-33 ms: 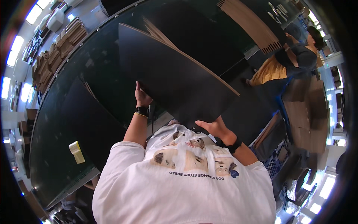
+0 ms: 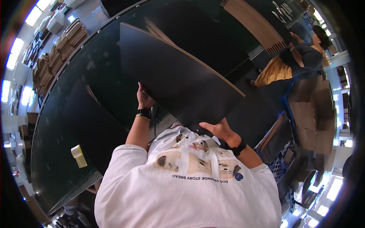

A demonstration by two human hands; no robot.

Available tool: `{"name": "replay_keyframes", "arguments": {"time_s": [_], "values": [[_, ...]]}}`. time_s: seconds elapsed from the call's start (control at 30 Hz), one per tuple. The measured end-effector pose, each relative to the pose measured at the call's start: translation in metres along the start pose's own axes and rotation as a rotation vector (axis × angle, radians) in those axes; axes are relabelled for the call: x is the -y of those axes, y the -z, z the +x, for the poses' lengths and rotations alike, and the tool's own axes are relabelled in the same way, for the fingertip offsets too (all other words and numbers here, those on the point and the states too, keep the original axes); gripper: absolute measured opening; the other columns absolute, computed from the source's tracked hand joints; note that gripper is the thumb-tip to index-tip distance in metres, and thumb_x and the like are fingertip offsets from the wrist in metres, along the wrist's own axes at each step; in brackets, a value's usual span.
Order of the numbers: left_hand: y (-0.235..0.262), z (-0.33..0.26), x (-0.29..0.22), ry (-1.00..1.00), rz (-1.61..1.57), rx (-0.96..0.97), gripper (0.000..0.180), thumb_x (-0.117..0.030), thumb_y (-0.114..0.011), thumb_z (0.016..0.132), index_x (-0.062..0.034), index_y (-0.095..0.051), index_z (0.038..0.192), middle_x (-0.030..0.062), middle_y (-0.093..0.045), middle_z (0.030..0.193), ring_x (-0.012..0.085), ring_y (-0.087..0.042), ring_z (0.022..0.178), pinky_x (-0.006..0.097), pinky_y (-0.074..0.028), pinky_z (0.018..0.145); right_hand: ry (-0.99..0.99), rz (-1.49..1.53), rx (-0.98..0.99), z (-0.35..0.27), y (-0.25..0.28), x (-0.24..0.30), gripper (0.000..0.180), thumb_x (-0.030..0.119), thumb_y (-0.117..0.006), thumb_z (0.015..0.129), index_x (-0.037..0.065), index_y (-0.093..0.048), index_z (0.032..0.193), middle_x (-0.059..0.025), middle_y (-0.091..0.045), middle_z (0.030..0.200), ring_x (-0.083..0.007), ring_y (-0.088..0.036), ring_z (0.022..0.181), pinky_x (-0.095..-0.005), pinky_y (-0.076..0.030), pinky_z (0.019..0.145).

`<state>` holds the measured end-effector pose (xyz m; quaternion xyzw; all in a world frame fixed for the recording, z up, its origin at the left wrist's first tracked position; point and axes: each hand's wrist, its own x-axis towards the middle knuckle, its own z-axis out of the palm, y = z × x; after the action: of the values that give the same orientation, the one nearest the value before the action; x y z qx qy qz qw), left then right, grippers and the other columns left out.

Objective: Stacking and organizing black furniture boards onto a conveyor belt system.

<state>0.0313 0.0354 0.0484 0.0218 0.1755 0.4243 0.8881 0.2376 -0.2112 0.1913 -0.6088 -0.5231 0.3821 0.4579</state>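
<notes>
A large black board with a brown edge (image 2: 178, 79) slants across the space in front of me, above the dark green table (image 2: 102, 53). My left hand (image 2: 145, 98) holds its left edge, the thumb pointing up along it and the other fingers mostly hidden. At the near corner, close to my shirt, my right hand (image 2: 220, 131) grips it with the thumb on top and the fingers underneath. Several thin brown-edged sheets (image 2: 157, 31) fan out behind the far edge. Another black sheet (image 2: 91, 117) lies on the table to the left.
A yellow pad (image 2: 79, 156) is on the table at the left. Slotted brown cardboard strips (image 2: 254, 26) are at the far right, near another person (image 2: 300, 57). Cardboard stacks (image 2: 313, 110) and a blue crate (image 2: 279, 163) stand to the right. More stacked cardboard (image 2: 61, 53) lies beyond the table.
</notes>
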Motion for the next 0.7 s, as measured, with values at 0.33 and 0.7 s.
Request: {"name": "replay_keyframes", "arguments": {"time_s": [0.33,0.7], "values": [[-0.125,0.058,-0.024,0.016,0.357,-0.133,0.046,-0.039,-0.037,0.094,-0.0006,-0.046,0.119,0.0143,-0.052,0.119,0.0294,-0.05,0.108,0.042,-0.039,0.095,-0.068,0.274,-0.158,0.026,0.028,-0.011,0.028,0.005,-0.07,0.07,0.001,-0.061,0.096,-0.0057,-0.061,0.094,-0.0173,-0.057,0.086,-0.0276,-0.046,0.076],[-0.202,0.159,0.041,-0.027,0.829,-0.624,0.061,-0.045,-0.05,0.087,0.0018,-0.042,0.124,0.0162,-0.041,0.131,0.0295,-0.044,0.117,0.043,-0.039,0.092,-0.323,0.779,-0.37,0.05,0.103,-0.059,0.025,0.001,-0.065,0.074,0.003,-0.062,0.098,-0.0059,-0.062,0.098,-0.0185,-0.061,0.089,-0.0317,-0.049,0.08]]}}
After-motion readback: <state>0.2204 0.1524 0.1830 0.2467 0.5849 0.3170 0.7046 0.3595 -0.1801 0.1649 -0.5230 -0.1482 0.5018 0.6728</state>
